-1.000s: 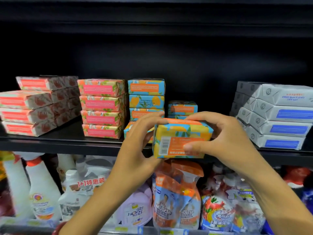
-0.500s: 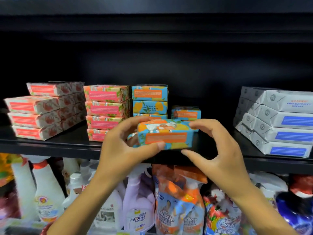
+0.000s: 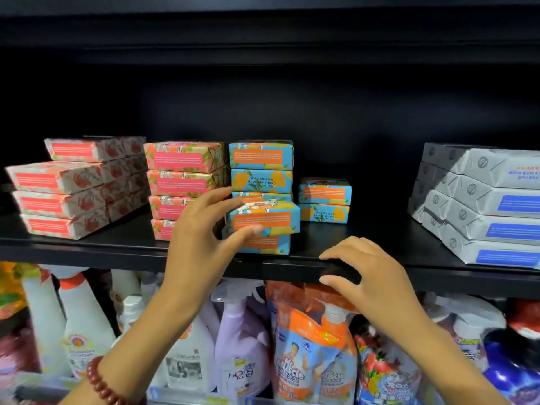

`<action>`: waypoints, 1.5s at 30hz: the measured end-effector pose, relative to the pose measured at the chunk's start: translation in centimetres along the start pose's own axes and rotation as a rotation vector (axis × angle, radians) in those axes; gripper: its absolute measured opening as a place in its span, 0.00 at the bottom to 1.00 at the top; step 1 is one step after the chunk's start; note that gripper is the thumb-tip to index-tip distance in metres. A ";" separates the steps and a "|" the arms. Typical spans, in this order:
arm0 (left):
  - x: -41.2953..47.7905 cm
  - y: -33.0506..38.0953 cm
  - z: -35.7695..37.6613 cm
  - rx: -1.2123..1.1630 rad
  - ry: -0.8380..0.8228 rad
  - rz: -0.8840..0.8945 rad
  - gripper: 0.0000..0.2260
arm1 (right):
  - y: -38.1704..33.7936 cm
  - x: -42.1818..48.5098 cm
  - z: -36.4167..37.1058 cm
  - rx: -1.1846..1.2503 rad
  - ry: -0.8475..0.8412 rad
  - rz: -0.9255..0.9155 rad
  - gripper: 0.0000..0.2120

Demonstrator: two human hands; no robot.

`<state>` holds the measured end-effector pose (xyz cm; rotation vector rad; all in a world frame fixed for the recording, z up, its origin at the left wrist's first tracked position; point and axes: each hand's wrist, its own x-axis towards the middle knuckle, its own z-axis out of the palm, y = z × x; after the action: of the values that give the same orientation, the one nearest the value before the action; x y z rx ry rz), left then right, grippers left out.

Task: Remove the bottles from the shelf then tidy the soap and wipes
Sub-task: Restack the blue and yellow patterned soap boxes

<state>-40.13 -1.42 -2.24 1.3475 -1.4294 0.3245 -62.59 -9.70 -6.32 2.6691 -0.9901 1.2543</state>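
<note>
Red-and-white soap bars (image 3: 58, 197) sit stacked at the far left of the black shelf (image 3: 350, 238), then a pink stack (image 3: 181, 171), labels facing out, so that end looks sorted to me. Next the left hand (image 3: 201, 229) grips a blue-and-orange soap box (image 3: 268, 217), thumb on the front and fingers (image 3: 216, 197) over the top. It's resting on a second box (image 3: 268, 245) at the shelf front, just ahead of the taller blue stack (image 3: 261, 168), probably building a front column. Over at the shelf lip the right hand (image 3: 371, 276) hangs with fingers loose, holding nothing; can't tell if it touches. Grey wipes packs (image 3: 482, 217) are stepped at the far right. No bottles up here; spray bottles (image 3: 242, 346) crowd the level below. Plain dark back panel (image 3: 321, 97) behind it all.
</note>
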 end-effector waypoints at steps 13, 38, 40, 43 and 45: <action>-2.1 1.9 2.6 0.069 0.210 0.313 0.08 | 0.5 3.3 -2.2 0.292 0.037 0.119 0.12; -3.5 1.7 6.0 -0.058 -0.222 0.054 0.14 | 3.7 6.3 -2.9 -0.137 0.101 -0.154 0.21; -3.2 2.3 5.3 -0.156 -0.249 -0.034 0.16 | 3.0 4.3 -3.5 -0.114 0.193 -0.214 0.18; -2.1 3.7 4.4 -0.418 -0.285 -0.240 0.19 | 1.8 1.7 -4.1 -0.104 0.323 -0.327 0.16; -1.2 4.7 3.9 -0.597 -0.341 -0.392 0.23 | 0.9 0.7 -4.2 -0.138 0.396 -0.432 0.15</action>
<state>-46.28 -2.35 -2.52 1.1706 -1.3433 -0.5746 -65.65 -9.55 -3.21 2.2319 -0.4025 1.4586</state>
